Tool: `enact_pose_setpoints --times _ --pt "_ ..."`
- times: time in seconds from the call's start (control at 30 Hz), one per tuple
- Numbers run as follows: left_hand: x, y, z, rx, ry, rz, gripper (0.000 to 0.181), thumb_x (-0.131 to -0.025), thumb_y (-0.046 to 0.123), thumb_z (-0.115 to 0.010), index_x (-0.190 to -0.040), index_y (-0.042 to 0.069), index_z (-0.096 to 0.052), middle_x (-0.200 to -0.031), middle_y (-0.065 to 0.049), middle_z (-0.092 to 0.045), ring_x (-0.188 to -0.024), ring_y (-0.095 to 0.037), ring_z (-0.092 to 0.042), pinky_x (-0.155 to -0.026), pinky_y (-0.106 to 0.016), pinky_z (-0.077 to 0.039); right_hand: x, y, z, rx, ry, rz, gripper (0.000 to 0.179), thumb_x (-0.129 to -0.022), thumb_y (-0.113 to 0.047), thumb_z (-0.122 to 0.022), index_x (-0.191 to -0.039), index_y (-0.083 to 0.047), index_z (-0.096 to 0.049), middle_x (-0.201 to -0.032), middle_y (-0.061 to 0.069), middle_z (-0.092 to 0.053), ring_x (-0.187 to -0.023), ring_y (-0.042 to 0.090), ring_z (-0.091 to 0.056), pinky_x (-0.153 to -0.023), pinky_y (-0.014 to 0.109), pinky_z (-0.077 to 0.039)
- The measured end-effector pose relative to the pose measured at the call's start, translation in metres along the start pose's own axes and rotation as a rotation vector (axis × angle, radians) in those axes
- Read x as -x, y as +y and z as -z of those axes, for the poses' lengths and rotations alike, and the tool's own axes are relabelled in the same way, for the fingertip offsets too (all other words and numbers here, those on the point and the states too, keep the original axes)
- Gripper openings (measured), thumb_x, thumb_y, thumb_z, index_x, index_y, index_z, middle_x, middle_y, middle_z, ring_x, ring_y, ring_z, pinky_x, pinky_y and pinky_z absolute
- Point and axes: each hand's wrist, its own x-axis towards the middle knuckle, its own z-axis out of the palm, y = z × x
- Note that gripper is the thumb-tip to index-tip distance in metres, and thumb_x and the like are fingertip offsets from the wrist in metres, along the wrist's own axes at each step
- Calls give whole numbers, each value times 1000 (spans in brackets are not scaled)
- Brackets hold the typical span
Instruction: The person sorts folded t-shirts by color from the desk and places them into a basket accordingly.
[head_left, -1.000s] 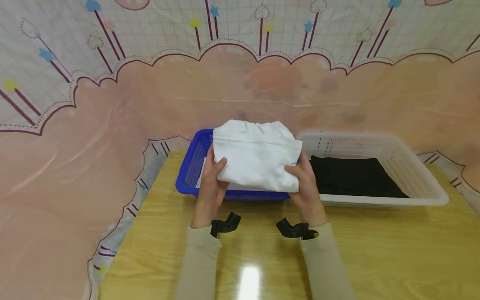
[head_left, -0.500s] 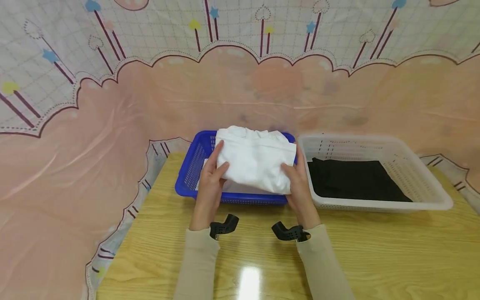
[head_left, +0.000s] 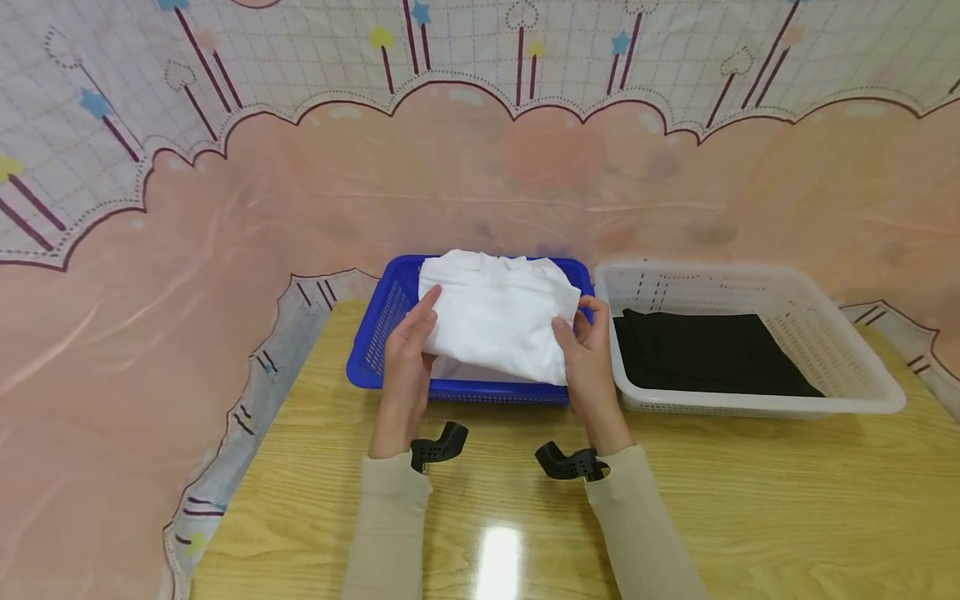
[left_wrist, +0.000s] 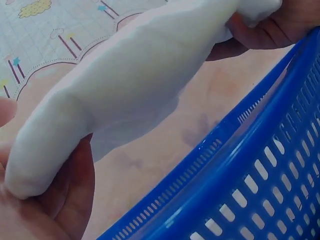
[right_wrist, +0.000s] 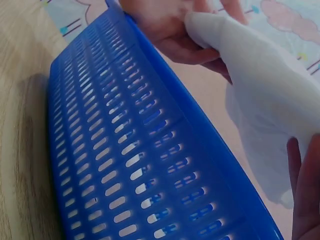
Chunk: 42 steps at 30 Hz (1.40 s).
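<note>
A folded white shirt (head_left: 498, 317) is held up over the blue basket (head_left: 495, 392), its right side tipped lower in the head view. My left hand (head_left: 407, 358) holds its left edge; in the left wrist view the fingers (left_wrist: 75, 185) curl beneath the cloth. At the right edge my right hand (head_left: 590, 358) pinches the shirt, thumb on the near face and other fingers partly hidden behind. Below the shirt, a bit of white cloth (head_left: 465, 372) shows inside the basket. The right wrist view has the shirt (right_wrist: 270, 75) hanging above the basket's rim.
A white basket (head_left: 757, 403) with folded black cloth (head_left: 712, 354) stands to the right of the blue one. Both rest on a wooden table (head_left: 750, 500). A patterned pink and white curtain (head_left: 480, 167) rises behind.
The shirt has come down and a little left, and its right side has dipped. Both hands move with it, and their fingers have shifted along its edges.
</note>
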Motion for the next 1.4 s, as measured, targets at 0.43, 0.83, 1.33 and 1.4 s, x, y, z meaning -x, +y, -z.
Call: enact_pose_setpoints --times 0.43,0.83,1.33,1.4 --pt "0 6 4 -51 30 37 36 -92 20 -49 -129 16 -50 -138 7 -36 -122 -16 -38 -94 -33 -37 0 2 -1 119 30 44 6 -88 3 -47 -86 -2 -47 -90 6 -44 -91 17 -45 -75 25 -39" --pt "-4 7 16 -406 94 114 35 -91 12 -50 -120 32 -57 -133 13 -40 -124 -5 -32 -99 -32 -31 -3 2 2 356 -109 24 21 -91 -14 -51 -109 -10 -60 -120 1 -52 -119 9 -38 -98 33 -32" --pt "-6 0 18 -870 30 80 44 -84 2 -45 -116 28 -60 -142 -11 -28 -126 -26 -30 -81 -34 -37 2 4 2 768 -244 -38 34 -89 -9 -44 -105 -32 -63 -135 -3 -39 -121 16 -35 -52 31 -33" --pt "-6 -1 19 -924 21 65 43 -85 3 -44 -117 28 -59 -142 -12 -28 -125 -26 -32 -66 -32 -40 2 5 2 805 -264 -29 33 -90 -10 -43 -104 -31 -63 -136 -2 -38 -125 15 -31 -54 32 -35"
